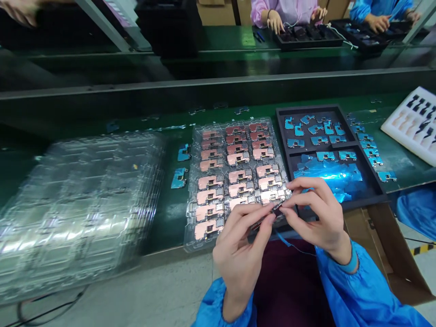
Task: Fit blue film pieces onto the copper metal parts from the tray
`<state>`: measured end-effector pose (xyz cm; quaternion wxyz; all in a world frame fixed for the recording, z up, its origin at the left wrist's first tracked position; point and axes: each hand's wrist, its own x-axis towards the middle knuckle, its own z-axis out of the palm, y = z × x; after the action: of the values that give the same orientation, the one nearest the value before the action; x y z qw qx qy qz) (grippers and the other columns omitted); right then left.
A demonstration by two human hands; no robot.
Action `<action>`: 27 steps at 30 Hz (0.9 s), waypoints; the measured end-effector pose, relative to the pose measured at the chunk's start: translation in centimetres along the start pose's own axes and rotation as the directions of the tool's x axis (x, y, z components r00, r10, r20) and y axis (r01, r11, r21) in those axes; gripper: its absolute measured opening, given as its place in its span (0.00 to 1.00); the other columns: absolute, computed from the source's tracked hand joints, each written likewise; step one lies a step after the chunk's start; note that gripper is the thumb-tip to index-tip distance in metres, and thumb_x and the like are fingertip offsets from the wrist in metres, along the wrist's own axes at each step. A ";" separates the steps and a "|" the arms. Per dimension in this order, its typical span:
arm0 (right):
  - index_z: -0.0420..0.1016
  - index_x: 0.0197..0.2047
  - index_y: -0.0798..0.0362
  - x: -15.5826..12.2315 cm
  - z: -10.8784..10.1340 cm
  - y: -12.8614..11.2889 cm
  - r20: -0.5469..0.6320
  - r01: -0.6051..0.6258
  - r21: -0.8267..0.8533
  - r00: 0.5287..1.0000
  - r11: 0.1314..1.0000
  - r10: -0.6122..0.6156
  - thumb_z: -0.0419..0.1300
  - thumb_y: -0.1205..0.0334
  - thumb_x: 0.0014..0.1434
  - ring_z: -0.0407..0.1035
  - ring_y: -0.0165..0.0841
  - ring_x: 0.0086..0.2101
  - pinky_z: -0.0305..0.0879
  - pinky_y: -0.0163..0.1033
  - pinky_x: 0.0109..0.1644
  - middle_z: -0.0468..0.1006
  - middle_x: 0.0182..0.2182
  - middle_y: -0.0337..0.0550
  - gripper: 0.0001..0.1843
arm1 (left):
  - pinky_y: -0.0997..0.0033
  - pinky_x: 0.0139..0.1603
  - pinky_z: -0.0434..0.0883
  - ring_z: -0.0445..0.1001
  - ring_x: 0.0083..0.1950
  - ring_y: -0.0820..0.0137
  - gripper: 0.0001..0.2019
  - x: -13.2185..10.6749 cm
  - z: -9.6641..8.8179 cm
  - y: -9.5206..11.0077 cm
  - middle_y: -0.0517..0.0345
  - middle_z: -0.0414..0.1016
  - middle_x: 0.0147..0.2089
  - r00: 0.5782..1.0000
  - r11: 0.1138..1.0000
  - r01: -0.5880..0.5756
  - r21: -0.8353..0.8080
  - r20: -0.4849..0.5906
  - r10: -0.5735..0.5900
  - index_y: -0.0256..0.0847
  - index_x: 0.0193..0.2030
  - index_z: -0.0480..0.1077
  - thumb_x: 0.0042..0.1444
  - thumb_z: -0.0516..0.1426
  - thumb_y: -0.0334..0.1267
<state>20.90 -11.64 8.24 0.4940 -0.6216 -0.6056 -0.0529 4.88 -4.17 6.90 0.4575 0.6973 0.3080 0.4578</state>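
My left hand (242,243) and my right hand (315,213) meet over the front right corner of a clear plastic tray (188,234). Between their fingertips is a small circuit board (276,208), tilted and partly covered by the fingers. Both hands are closed on it in a pinch. Rows of copper-coloured circuit boards (209,196) lie in the tray's pockets. Right of it stands a black divided tray (371,190), with blue-filmed circuit boards (316,128) in the back part and a pile of peeled blue film (329,175) in the front part.
At left rises a stack of clear plastic trays (85,195). Two blue-filmed boards (179,178) lie beside the boards' tray, and more (369,145) lie right of the black tray. A white foam tray (417,122) is at far right. Co-workers' hands (275,22) show across the bench.
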 end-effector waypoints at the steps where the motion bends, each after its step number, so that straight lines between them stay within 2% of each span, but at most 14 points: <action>1: 0.77 0.45 0.51 0.2 -0.2 0.1 0.029 -0.002 0.011 1.000 1.000 0.002 0.66 0.70 0.69 0.80 0.38 0.44 0.81 0.42 0.42 0.81 0.51 0.51 0.06 | 0.74 0.44 0.82 0.82 0.45 0.70 0.18 0.0 -0.1 0.0 0.60 0.83 0.44 1.000 1.000 -0.003 0.006 0.008 0.003 0.53 0.54 0.86 0.65 0.66 0.24; 5: 0.76 0.45 0.51 0.7 -0.7 0.6 0.117 0.107 -0.052 0.988 0.993 -0.100 0.64 0.70 0.71 0.79 0.38 0.45 0.82 0.44 0.43 0.81 0.52 0.51 0.05 | 0.74 0.44 0.82 0.82 0.45 0.70 0.18 -0.1 -0.3 -0.2 0.61 0.83 0.44 1.000 1.000 0.011 0.005 0.021 -0.011 0.52 0.53 0.86 0.65 0.66 0.24; 9: 0.78 0.52 0.52 0.6 -0.7 0.9 0.083 0.173 -0.080 0.983 0.982 -0.167 0.67 0.71 0.70 0.79 0.36 0.45 0.83 0.41 0.43 0.82 0.52 0.52 0.10 | 0.74 0.44 0.83 0.82 0.45 0.71 0.17 -0.2 -0.3 -0.1 0.61 0.82 0.44 1.000 1.000 0.030 -0.007 0.005 -0.030 0.52 0.53 0.86 0.65 0.66 0.24; 12: 0.80 0.55 0.52 0.0 -0.7 0.8 0.042 0.211 -0.130 0.977 0.969 -0.208 0.69 0.73 0.68 0.81 0.37 0.45 0.84 0.40 0.44 0.83 0.50 0.50 0.14 | 0.76 0.42 0.82 0.82 0.44 0.72 0.17 -0.2 0.0 0.2 0.61 0.82 0.44 0.999 0.999 0.031 -0.012 -0.021 -0.031 0.51 0.53 0.86 0.65 0.66 0.24; 18: 0.80 0.60 0.51 -1.3 -0.7 0.7 0.110 0.265 -0.208 0.963 0.941 -0.247 0.66 0.75 0.68 0.82 0.42 0.49 0.86 0.47 0.50 0.85 0.52 0.50 0.20 | 0.76 0.40 0.82 0.82 0.43 0.71 0.17 -0.1 0.6 0.1 0.60 0.82 0.44 0.997 1.000 -0.005 -0.007 -0.071 0.004 0.50 0.53 0.85 0.64 0.66 0.24; 20: 0.81 0.58 0.51 -1.1 -0.6 0.6 0.086 0.237 -0.176 0.971 0.955 -0.225 0.67 0.75 0.67 0.82 0.41 0.48 0.86 0.46 0.48 0.85 0.51 0.49 0.18 | 0.74 0.41 0.82 0.82 0.44 0.70 0.17 -0.2 0.6 0.0 0.59 0.82 0.45 0.997 1.000 -0.017 0.001 -0.076 0.017 0.50 0.54 0.85 0.64 0.66 0.24; 23: 0.80 0.50 0.49 -0.2 -0.4 0.5 0.037 0.108 -0.070 0.994 0.992 -0.106 0.68 0.72 0.67 0.81 0.38 0.46 0.84 0.44 0.45 0.83 0.52 0.49 0.11 | 0.72 0.42 0.83 0.83 0.44 0.69 0.18 -0.2 0.5 -0.1 0.58 0.83 0.45 0.996 0.998 -0.048 0.028 -0.070 0.050 0.49 0.54 0.85 0.64 0.67 0.24; 25: 0.78 0.46 0.50 0.4 -0.5 0.5 0.072 0.044 -0.009 0.996 0.999 -0.043 0.67 0.71 0.68 0.80 0.38 0.47 0.83 0.46 0.48 0.81 0.54 0.51 0.07 | 0.71 0.41 0.83 0.83 0.43 0.69 0.17 -0.2 0.5 -0.1 0.59 0.83 0.44 0.995 0.996 -0.076 0.050 -0.060 0.078 0.49 0.54 0.85 0.64 0.67 0.23; 27: 0.76 0.44 0.51 0.9 -0.7 0.5 0.135 0.033 0.009 0.990 0.999 -0.034 0.65 0.71 0.68 0.79 0.40 0.51 0.82 0.47 0.51 0.80 0.55 0.52 0.06 | 0.71 0.42 0.83 0.83 0.43 0.69 0.17 -0.2 0.5 0.0 0.59 0.83 0.43 0.995 0.994 -0.091 0.059 -0.045 0.094 0.48 0.53 0.85 0.64 0.67 0.23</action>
<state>21.94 -11.34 8.93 0.4530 -0.6119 -0.6481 -0.0169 5.23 -4.48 6.75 0.4083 0.7123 0.2992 0.4863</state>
